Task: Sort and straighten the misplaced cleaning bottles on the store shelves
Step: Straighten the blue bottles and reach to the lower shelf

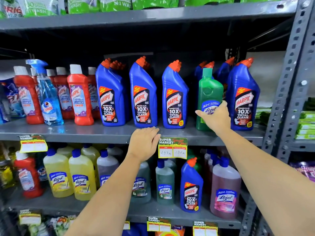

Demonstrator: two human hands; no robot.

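A green Lizol bottle (209, 92) stands upright on the middle shelf (85, 133) among blue Harpic bottles (142, 94). My right hand (215, 117) is wrapped around its lower label, thumb to the left. My left hand (144, 144) rests flat, palm down, on the shelf's front edge, holding nothing. On the lower shelf a blue Harpic bottle (191, 186) stands between green Lizol bottles (164, 183) and a pink Lizol bottle (225, 189). A red Harpic bottle (27, 176) stands left of the yellow Lizol bottles (69, 178). A blue Colin spray bottle (49, 97) stands among the red Harpic bathroom cleaners (80, 96).
A grey perforated upright (288, 79) frames the rack on the right. Green pouches (119, 4) fill the top shelf. A yellow price tag (172, 149) hangs on the shelf edge beside my left hand. Green packs (306, 123) lie stacked on the neighbouring rack.
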